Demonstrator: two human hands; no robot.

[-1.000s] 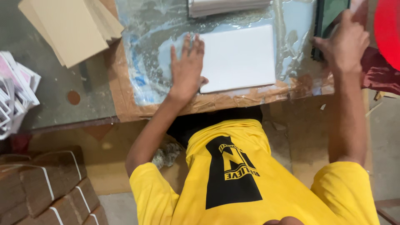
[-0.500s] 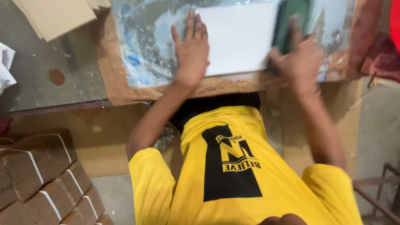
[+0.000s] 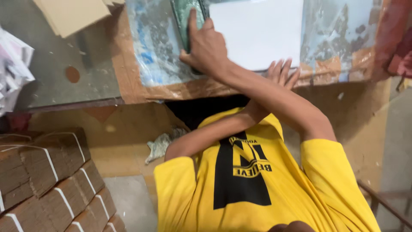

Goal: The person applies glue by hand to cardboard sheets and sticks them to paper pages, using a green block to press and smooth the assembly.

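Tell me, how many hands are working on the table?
2. The right hand crosses over to grip a green tool left of the white sheet; the left hand lies flat at the sheet's near edge, partly hidden under the right forearm.

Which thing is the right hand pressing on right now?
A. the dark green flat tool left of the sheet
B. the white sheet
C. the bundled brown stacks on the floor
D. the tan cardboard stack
A: the right hand, its arm crossed over the left arm, lies on the dark green flat tool beside the white sheet, while the left hand rests at the sheet's near edge.
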